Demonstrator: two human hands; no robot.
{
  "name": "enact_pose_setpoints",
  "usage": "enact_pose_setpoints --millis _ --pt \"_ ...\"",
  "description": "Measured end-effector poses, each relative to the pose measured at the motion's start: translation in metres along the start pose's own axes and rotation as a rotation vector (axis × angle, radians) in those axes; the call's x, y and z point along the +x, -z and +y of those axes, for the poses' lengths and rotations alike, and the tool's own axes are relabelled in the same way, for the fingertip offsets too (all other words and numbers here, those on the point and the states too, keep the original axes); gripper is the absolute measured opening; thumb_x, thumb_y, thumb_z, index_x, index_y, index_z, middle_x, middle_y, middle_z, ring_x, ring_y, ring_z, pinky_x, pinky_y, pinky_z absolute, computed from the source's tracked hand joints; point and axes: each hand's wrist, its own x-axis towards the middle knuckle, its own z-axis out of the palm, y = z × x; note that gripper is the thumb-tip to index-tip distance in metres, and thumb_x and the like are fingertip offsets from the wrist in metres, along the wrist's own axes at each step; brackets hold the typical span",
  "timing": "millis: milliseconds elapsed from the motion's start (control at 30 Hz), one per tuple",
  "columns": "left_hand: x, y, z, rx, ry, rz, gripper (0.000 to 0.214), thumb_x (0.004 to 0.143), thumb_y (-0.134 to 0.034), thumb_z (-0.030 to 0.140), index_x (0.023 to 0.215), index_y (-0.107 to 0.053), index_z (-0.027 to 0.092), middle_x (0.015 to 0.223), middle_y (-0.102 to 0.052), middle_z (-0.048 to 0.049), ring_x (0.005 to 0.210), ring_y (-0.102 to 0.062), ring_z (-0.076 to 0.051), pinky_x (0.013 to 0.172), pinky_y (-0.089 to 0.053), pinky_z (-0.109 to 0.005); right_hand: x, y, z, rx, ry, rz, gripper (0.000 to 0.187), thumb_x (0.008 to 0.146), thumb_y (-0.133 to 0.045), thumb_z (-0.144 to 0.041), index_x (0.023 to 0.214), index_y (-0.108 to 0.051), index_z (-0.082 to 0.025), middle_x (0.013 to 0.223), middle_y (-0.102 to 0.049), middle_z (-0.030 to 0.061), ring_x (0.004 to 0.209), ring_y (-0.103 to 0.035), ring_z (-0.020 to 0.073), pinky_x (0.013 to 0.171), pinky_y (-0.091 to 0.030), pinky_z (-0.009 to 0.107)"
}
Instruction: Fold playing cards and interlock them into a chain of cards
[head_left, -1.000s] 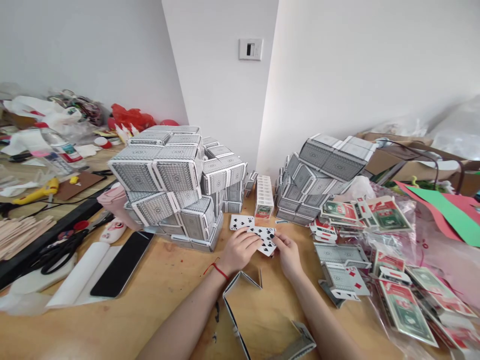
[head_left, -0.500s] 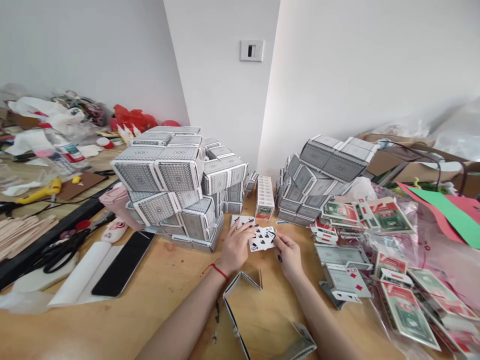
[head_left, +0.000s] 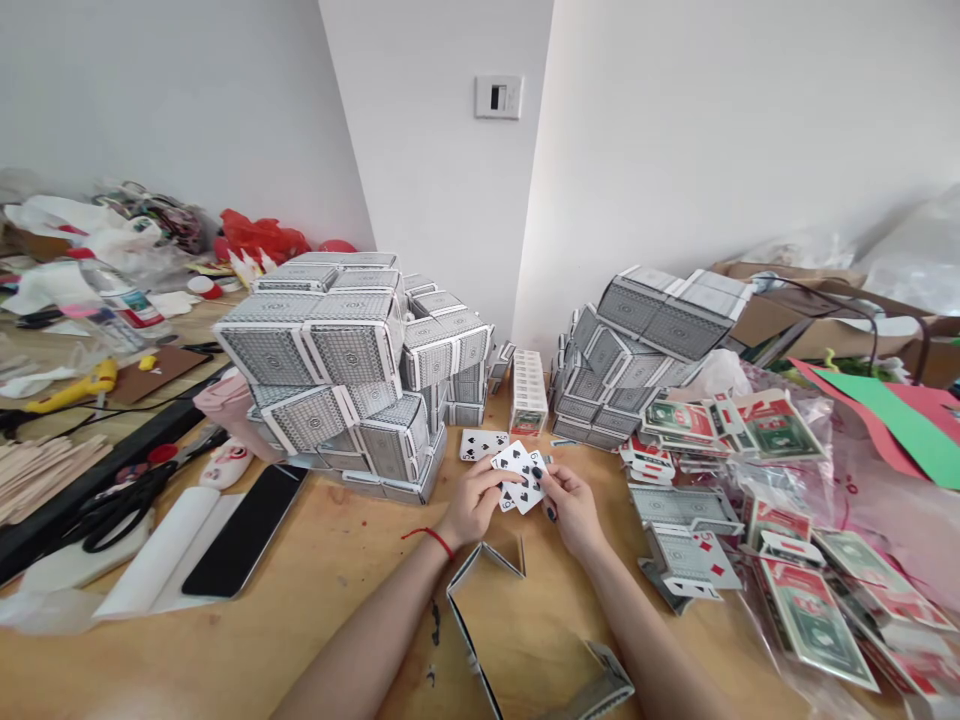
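Two overlapping spade playing cards [head_left: 524, 476] are held face up between my hands, just above the table. My left hand [head_left: 474, 502] pinches their left side, and my right hand [head_left: 570, 502] grips the right side with dark-nailed fingers. Behind my left fingertips a spade card [head_left: 482, 445] lies face up on the wood. Between my forearms stands a folded strip of joined cards [head_left: 469, 625], bent at its corners. How many cards are stacked in my hands I cannot tell.
Large stacks of card-built boxes rise at left [head_left: 315, 350] and right [head_left: 637, 350], with a tall pack of cards [head_left: 529, 390] between them. A phone [head_left: 246, 530] and scissors [head_left: 124, 495] lie left. Card packs [head_left: 814, 620] and folded card pieces [head_left: 682, 545] lie right.
My left hand has drawn back from the card on the table, now holding a spade card turned at an angle over the one in my right hand. The view has shifted slightly.
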Motion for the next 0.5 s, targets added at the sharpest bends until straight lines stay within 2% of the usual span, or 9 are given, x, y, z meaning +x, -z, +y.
enact_pose_setpoints --millis 133,233,300,400,500 --pt "0.000 -0.004 -0.005 -0.176 0.150 0.066 0.033 0.076 -0.040 0.010 0.105 -0.055 0.017 0.092 -0.061 -0.0062 0.079 -0.058 -0.016 0.066 -0.049 -0.028 0.000 -0.001 -0.001 0.020 0.002 -0.005 0.032 0.062 -0.064 -0.044 0.075 -0.057 -0.016 0.051 -0.046 -0.0058 0.035 -0.026 0.0029 0.035 -0.018 0.018" --pt "0.002 -0.007 -0.007 -0.325 0.250 0.100 0.049 0.078 -0.042 0.013 0.125 -0.033 0.017 0.083 -0.064 -0.0053 0.064 -0.059 -0.012 0.053 -0.048 -0.022 -0.001 -0.001 -0.001 -0.019 0.008 -0.006 0.033 0.063 -0.062 -0.046 0.077 -0.057 -0.016 0.054 -0.050 -0.0039 0.036 -0.026 0.0031 0.034 -0.019 0.018" --pt "0.004 -0.007 -0.009 -0.381 0.307 0.106 0.054 0.078 -0.042 0.014 0.129 -0.025 0.017 0.080 -0.065 -0.0048 0.060 -0.059 -0.011 0.051 -0.047 -0.021 -0.002 -0.003 -0.001 -0.062 0.034 -0.006 0.034 0.064 -0.061 -0.046 0.077 -0.058 -0.015 0.057 -0.054 -0.0018 0.037 -0.031 0.0040 0.035 -0.022 0.018" --pt "0.006 -0.006 -0.013 -0.393 0.398 0.118 0.046 0.077 -0.048 0.018 0.122 -0.038 0.014 0.081 -0.066 -0.0057 0.066 -0.061 -0.013 0.057 -0.049 -0.024 -0.004 -0.005 -0.001 -0.144 0.108 0.029 0.032 0.065 -0.061 -0.046 0.074 -0.059 -0.015 0.066 -0.060 0.0027 0.050 -0.047 0.0102 0.044 -0.036 0.020" --pt "0.007 -0.006 -0.019 -0.398 0.486 0.142 0.031 0.074 -0.053 0.021 0.104 -0.052 0.013 0.079 -0.066 -0.0065 0.071 -0.062 -0.016 0.060 -0.050 -0.026 -0.006 -0.006 -0.001 -0.225 0.140 0.054 0.032 0.067 -0.058 -0.047 0.071 -0.060 -0.015 0.069 -0.062 0.0045 0.064 -0.053 0.0162 0.056 -0.042 0.025"
